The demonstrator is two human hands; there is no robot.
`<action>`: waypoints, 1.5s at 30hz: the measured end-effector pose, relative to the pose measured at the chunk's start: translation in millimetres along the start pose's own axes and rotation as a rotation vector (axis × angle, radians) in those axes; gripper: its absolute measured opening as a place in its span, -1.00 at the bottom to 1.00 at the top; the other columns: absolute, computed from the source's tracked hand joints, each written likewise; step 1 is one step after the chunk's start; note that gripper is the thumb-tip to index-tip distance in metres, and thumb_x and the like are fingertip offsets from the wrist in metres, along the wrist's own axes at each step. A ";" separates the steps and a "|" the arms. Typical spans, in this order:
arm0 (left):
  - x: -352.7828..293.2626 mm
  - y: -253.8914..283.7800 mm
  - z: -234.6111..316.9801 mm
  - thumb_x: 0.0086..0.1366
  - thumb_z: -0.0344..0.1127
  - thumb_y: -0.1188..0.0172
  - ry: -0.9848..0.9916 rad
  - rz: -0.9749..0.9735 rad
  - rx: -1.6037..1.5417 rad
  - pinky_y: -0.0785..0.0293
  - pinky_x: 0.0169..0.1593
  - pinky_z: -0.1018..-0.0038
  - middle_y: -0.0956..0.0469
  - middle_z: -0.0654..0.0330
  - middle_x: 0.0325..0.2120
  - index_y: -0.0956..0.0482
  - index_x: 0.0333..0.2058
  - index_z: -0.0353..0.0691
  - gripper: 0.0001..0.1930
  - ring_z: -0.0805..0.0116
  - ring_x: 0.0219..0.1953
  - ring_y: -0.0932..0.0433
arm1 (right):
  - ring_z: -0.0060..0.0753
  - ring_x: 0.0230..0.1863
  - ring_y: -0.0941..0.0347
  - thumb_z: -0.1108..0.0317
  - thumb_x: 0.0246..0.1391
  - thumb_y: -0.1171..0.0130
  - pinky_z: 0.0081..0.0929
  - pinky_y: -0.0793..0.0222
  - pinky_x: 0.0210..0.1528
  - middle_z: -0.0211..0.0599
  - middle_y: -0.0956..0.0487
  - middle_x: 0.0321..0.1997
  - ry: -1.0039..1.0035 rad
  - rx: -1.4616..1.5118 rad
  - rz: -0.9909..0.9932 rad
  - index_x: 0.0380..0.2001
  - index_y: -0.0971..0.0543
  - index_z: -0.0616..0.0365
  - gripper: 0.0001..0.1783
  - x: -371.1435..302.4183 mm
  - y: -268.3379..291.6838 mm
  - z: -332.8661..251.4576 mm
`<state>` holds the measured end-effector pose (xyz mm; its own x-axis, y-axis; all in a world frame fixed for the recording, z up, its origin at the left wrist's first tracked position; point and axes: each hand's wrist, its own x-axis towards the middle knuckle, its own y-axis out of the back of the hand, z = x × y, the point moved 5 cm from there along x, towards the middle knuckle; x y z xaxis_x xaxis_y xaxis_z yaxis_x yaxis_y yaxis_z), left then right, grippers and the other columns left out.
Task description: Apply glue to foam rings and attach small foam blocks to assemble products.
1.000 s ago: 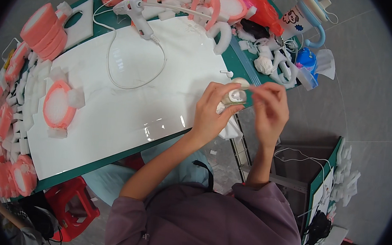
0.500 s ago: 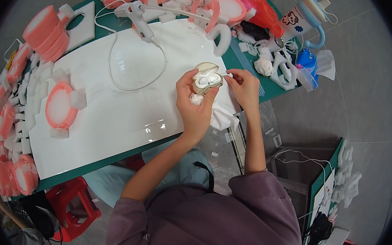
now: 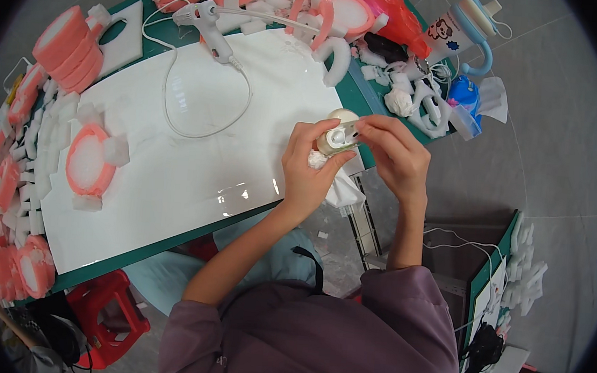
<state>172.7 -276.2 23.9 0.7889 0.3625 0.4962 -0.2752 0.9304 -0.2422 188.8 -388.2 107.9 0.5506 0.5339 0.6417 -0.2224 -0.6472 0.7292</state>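
My left hand (image 3: 305,173) is closed around a small cream earbud case (image 3: 338,142), holding it above the right end of the white board. The case's lid stands up and its white inside shows in part. Over the case's opening, my right hand (image 3: 400,156) pinches a white earbud (image 3: 356,132), mostly covered by the fingers. A crumpled white tissue (image 3: 344,191) hangs below my left hand, by the board's edge. A smaller white wad (image 3: 317,160) shows beside the left palm.
On the white board (image 3: 173,177) a glue gun (image 3: 211,34) lies at the back with its cord looped. Pink and white foam rings (image 3: 91,161) and stacked pieces line the left and far sides. A lidded cup (image 3: 458,31) and a blue packet (image 3: 465,94) stand at the far right.
Both hands have shifted to the right with the case. My right hand has brought the earbud from beside the case to over its opening, and the case has turned.
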 end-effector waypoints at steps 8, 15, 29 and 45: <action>-1.5 -0.8 -7.1 -0.05 -0.52 -0.23 0.219 -0.044 -0.187 -0.33 -0.19 0.56 -0.36 0.15 -0.26 -0.24 -0.06 -0.29 -0.47 0.40 -0.23 -0.40 | -0.33 -0.23 -0.41 0.63 -0.33 -0.12 -0.53 -0.33 -0.20 -0.20 -0.42 -0.16 -0.127 0.218 0.008 -0.21 -0.47 0.22 -0.55 -5.0 2.4 7.1; -7.6 -8.8 -14.2 -0.07 -0.37 -0.29 0.304 -0.147 -0.265 -0.33 -0.24 0.59 -0.41 0.18 -0.35 -0.30 -0.05 -0.29 -0.44 0.47 -0.33 -0.42 | -0.29 -0.03 -0.33 0.49 -0.34 -0.25 -0.46 -0.28 -0.08 -0.18 -0.37 -0.01 -0.441 0.705 -0.187 -0.10 -0.41 0.18 -0.42 -20.7 -13.1 19.9; -39.8 -6.5 0.8 0.18 -0.22 0.01 0.519 -0.695 -0.036 -0.33 -0.36 0.48 -0.45 0.07 -0.42 -0.46 -0.22 -0.26 -0.73 0.35 -0.40 -0.45 | -0.31 -0.35 -0.41 0.32 -0.37 -0.23 -0.51 -0.34 -0.30 -0.19 -0.40 -0.23 -0.486 0.927 -0.283 -0.14 -0.36 0.23 -0.41 -80.0 -11.5 38.3; -204.2 60.0 -11.3 0.00 -0.31 -0.09 0.181 -1.706 0.354 -0.38 -0.37 0.29 -0.40 0.27 -0.40 -0.41 -0.45 -0.17 -0.87 0.20 -0.39 -0.47 | -0.29 -0.45 -0.43 0.24 -0.16 -0.01 -0.44 -0.33 -0.36 -0.23 -0.49 -0.39 -0.950 0.669 -1.531 -0.12 -0.41 0.12 -0.56 -312.3 -73.9 -56.1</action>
<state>1.2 -295.0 -101.4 0.3363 -0.9343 -0.1181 0.7773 0.2046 0.5949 -11.9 -476.5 -133.1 0.1917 0.4874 -0.8519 0.9767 -0.1801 0.1167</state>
